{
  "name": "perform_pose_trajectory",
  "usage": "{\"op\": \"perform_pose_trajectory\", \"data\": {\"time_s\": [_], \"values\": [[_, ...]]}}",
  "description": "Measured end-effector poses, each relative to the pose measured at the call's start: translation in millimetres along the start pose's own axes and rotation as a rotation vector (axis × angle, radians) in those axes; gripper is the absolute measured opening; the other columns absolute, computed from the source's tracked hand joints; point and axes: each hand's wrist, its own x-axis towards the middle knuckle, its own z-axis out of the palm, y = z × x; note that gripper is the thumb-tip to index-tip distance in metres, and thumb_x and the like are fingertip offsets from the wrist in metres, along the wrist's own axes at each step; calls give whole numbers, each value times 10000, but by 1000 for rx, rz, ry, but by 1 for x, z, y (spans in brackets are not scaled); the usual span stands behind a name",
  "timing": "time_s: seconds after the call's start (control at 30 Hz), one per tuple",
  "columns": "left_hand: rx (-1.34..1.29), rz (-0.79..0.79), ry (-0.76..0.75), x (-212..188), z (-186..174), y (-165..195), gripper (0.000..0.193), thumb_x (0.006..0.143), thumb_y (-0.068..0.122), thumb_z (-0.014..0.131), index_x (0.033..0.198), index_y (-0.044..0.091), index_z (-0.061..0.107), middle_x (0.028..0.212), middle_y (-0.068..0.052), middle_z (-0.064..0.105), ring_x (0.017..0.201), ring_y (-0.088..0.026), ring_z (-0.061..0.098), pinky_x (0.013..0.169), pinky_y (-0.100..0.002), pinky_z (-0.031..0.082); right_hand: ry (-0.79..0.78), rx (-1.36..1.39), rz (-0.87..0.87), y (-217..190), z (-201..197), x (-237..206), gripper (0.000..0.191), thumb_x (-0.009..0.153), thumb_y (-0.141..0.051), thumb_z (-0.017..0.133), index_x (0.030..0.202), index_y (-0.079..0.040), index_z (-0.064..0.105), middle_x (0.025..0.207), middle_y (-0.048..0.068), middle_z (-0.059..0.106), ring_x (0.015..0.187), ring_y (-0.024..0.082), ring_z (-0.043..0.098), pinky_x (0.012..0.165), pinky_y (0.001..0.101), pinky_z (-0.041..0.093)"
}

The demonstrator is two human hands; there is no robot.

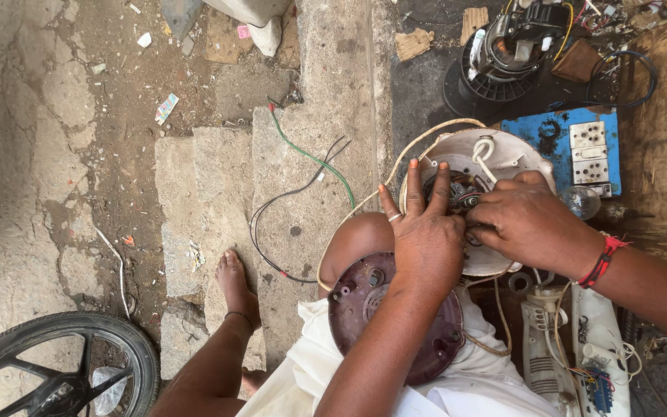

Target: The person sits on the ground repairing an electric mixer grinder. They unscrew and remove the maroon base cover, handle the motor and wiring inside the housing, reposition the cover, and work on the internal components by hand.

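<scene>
At centre right we have the white appliance housing (pixel 503 154) already open, its maroon base plate (pixel 364 309) off on our lap, left hand (pixel 426 239) splayed flat, right hand (pixel 526 224) pinching the exposed motor wiring (pixel 457 193), nothing reassembled yet

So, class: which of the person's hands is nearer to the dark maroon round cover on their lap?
Left. The left hand lies just above the maroon cover, its forearm crossing over it. The right hand is farther off, on the white appliance housing.
</scene>
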Motion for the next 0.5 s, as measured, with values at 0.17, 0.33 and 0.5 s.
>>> {"op": "perform_pose_trajectory", "data": {"time_s": [0.17,0.33,0.5], "values": [[-62,6,50,-1,2,0,130,800,170,680,714,148,776,1643,-172,371,1573,-496,118,1151,-842,-4,4,67,-11,12,2,-4,225,723,-282,774,909,-156,777,770,18,704,867,239,646,863,437,427],[-44,-3,36,0,3,0,132,800,181,689,700,139,765,1644,-164,375,1577,-493,114,1154,-837,-11,0,47,13,9,-1,-2,197,750,-315,797,869,-161,769,743,12,698,850,231,645,866,434,437],[-6,-2,11,0,3,-1,137,791,173,694,675,134,754,1654,-150,371,1577,-490,110,1146,-835,-11,-60,-27,21,-3,-4,5,143,721,-264,772,786,-141,740,768,8,688,846,235,639,849,438,434]]}}
